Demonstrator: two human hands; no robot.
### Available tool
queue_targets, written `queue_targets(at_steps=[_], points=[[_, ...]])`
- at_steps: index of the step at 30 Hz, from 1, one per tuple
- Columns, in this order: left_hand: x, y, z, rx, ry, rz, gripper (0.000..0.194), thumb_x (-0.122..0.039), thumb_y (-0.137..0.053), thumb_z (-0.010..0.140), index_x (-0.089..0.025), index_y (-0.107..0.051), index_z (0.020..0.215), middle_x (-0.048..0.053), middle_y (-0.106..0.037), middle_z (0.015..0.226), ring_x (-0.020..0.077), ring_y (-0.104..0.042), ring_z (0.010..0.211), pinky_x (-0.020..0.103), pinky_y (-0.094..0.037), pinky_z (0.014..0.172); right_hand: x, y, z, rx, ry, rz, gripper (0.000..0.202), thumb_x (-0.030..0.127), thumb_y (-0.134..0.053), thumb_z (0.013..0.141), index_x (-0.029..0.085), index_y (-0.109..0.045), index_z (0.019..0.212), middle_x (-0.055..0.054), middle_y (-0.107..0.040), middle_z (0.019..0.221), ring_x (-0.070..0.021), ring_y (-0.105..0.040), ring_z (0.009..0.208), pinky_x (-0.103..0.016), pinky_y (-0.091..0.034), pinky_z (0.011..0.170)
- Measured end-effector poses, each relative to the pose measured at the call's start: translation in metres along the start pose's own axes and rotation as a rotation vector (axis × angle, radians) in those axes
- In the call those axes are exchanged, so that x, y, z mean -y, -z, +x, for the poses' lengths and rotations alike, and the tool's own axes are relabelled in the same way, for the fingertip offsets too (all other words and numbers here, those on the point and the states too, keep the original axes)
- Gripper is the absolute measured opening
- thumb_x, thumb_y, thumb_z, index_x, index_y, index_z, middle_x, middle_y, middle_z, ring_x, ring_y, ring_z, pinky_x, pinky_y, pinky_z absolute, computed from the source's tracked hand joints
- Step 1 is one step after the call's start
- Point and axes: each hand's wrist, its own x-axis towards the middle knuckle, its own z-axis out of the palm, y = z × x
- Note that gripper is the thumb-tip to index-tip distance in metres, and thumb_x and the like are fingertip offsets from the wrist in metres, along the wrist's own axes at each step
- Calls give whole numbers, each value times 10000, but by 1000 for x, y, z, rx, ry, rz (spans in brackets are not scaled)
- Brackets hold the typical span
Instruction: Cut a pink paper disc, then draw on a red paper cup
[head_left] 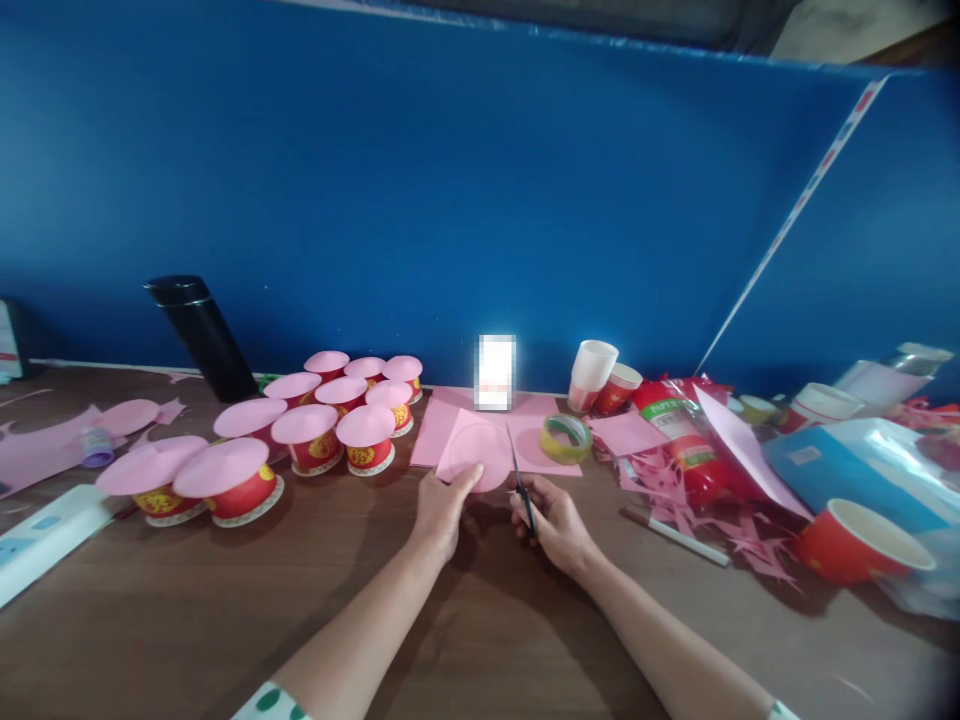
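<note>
1. Fingers of the left hand (441,508) were clamped on a pink paper sheet (491,452), thumb on top and the rest hidden below; those of the right hand (556,522) were closed round the handles of black scissors (528,512).
2. That sheet was held up over the middle of the table (187,600), before the stacked pink paper (427,432) near the back edge. A round outline showed on it, with spare paper outside the line at its upper left, so I judged the circle only partly cut out. Whether the blades were biting, I could not tell.
3. Done, as far as I could see: eleven red paper cups (244,492) stood left of the hands, mouths hidden under shallow pink cones. Further left, a loose pink disc (129,416) lay beside a glue stick (97,447), topping nothing.
4. Left over: white cups (594,372) and red-patterned ones (617,387) stood nested by the back edge, and a red cup (859,540) sat toward the right, none wearing a cone.
5. Pink offcuts (757,545) were heaped on the right, near a pen (690,541); a roll of tape (566,439) rested on the stacked paper's right side. Plenty of snipping, by the look of it, had been finished.
</note>
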Motion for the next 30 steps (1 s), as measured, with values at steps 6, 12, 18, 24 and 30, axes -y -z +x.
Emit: queue_targets(at_steps=[6,12,18,24,30], points=[[-3,0,0,5,11,-13,470,-340,-766,545,-52,-660,901,155,-695,829,244,-653,722,362,-506,682,2,-1,-1,-6,-7,-23,319,393,-536,798,150,-521,1004,44,-516,574,-69,-485,452,-152,-325,377],[1,2,2,8,-5,16,453,-338,-753,572,-55,-653,911,159,-691,857,241,-651,754,358,-498,705,0,0,-1,-7,-19,-30,316,391,-536,794,150,-518,999,46,-516,573,-67,-483,447,-148,-319,370],[-1,1,2,15,3,-23,448,-345,-752,571,-56,-654,899,141,-695,810,235,-652,719,348,-499,681,0,0,0,-13,-28,-34,330,412,-545,778,155,-520,984,46,-518,562,-72,-488,439,-148,-313,358],[-3,0,1,-3,31,-23,417,-360,-749,571,-60,-669,850,124,-695,743,221,-647,687,330,-494,664,6,-2,-1,-23,-60,-40,358,442,-559,740,154,-529,950,38,-525,563,-82,-500,430,-152,-314,346],[-4,1,1,-26,37,0,412,-352,-760,553,-67,-680,840,126,-699,759,225,-649,696,343,-495,689,8,-2,-1,-4,-60,7,343,418,-583,729,159,-524,946,40,-527,572,-81,-496,444,-154,-322,358]])
